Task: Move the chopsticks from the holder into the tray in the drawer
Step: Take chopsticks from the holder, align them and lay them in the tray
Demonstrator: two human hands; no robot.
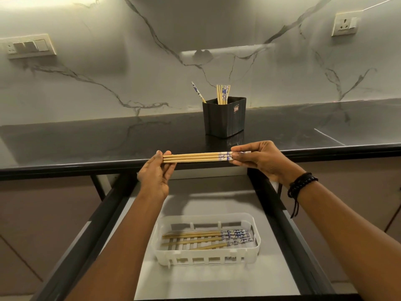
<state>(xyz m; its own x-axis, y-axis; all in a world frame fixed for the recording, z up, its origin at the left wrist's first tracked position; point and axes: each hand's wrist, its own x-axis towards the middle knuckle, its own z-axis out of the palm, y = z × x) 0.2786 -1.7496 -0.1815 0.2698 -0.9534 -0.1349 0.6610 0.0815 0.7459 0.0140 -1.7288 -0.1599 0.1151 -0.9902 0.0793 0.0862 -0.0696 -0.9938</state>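
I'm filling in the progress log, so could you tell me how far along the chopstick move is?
Partly done. Several chopsticks already lie in the white tray in the open drawer. A bundle of chopsticks is held level between the left hand and right hand above the drawer. More chopsticks remain upright in the black holder.

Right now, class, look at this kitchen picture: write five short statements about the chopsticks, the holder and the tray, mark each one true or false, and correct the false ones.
1. Both hands hold one bundle of chopsticks level, the left hand at the plain tips and the right hand at the patterned ends. True.
2. The black holder is empty. False: several chopsticks still stand in it.
3. The white slotted tray in the open drawer already holds chopsticks. True.
4. The holder stands inside the drawer. False: it stands on the dark countertop.
5. The held bundle rests in the tray. False: it is held above the drawer, near the counter edge.
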